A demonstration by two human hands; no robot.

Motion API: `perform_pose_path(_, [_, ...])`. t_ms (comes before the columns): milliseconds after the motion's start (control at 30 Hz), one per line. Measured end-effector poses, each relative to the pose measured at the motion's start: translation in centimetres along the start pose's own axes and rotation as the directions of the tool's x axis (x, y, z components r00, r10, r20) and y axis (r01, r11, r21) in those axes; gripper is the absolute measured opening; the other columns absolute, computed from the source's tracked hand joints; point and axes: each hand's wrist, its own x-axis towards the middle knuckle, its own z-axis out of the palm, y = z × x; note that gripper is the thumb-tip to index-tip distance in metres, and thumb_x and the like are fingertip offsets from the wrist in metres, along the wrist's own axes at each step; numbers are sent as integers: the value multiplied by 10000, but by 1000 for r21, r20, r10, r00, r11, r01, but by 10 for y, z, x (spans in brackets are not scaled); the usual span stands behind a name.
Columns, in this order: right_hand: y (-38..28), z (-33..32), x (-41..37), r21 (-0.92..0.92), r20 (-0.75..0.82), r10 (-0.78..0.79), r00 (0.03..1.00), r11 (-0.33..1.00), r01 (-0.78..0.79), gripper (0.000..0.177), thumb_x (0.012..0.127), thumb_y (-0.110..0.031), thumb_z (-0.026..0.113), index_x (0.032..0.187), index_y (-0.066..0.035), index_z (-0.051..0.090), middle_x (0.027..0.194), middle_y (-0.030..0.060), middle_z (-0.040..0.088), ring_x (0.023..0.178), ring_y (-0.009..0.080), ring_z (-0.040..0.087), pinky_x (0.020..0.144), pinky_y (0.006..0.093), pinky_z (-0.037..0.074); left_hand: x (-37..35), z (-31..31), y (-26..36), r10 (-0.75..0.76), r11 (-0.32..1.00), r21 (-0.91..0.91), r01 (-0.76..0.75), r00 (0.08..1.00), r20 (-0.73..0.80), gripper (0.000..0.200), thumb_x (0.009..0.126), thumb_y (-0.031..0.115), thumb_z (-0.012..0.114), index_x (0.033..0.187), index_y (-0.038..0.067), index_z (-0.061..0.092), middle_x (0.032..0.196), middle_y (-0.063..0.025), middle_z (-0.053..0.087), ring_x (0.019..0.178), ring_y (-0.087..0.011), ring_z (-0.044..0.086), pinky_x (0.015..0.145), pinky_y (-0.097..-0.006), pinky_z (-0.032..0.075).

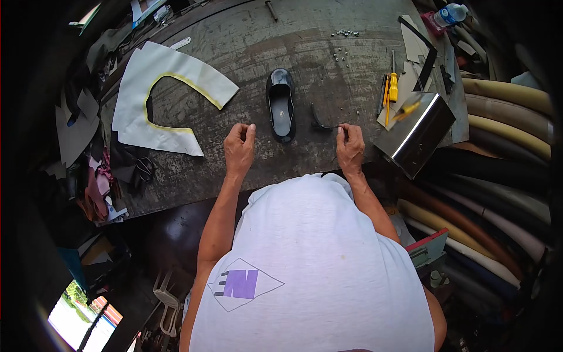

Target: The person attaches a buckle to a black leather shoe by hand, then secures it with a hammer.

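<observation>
A black shoe (281, 108) with a grey insole lies on the worn dark worktable, its toe pointing away from me. On its left side my left hand (240, 144) is closed, thumb up against the curled fingers, and does not touch the shoe. What it holds, if anything, is hidden. To the right of the shoe, my right hand (350, 148) pinches one end of a thin black strap (317, 121). The strap bends away toward the shoe and rests on the table.
A white C-shaped sheet (132, 97) with a yellow edge lies at left. Small metal bits (346, 33) are scattered at the back. A yellow screwdriver (393, 87) and a shiny metal box (416, 135) stand at right, beside rolled materials (504, 97). Scraps (97, 182) crowd the left edge.
</observation>
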Motion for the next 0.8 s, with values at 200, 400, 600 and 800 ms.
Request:
perform_pose_path(200, [-22,-13,25,47,-80,46,996,998,-42,83,953,-77,637,999,-8,626,951,118,591,771,234,636,663,342,526,-16,10,-3,-4,1000,2,4,997,71,290,987,243,656,820,11,603,630,-10,524,582,-93,462,545,-307,410])
perform_pose_path(400, [-2,2,85,-9,-149,51,988,999,-53,135,943,-118,641,1015,-5,637,937,147,639,820,297,659,703,384,531,-16,18,2,-2,1000,-26,6,988,154,195,972,191,651,983,-3,650,791,-55,625,702,-113,577,641,-301,480])
perform_pose_path(600, [25,29,137,48,-114,149,982,988,-145,166,907,-135,673,999,1,695,932,150,663,819,312,666,733,401,530,6,27,-14,-85,994,-58,95,984,155,242,959,197,658,1080,-11,669,980,-114,670,861,-178,659,766,-317,526])
perform_pose_path(800, [40,65,190,-4,-57,170,984,985,-170,201,872,-169,714,1023,-40,744,941,136,668,853,309,662,755,406,526,27,36,-4,-188,982,13,190,962,198,374,898,235,736,1127,-51,661,965,-126,667,831,-182,661,752,-316,540])
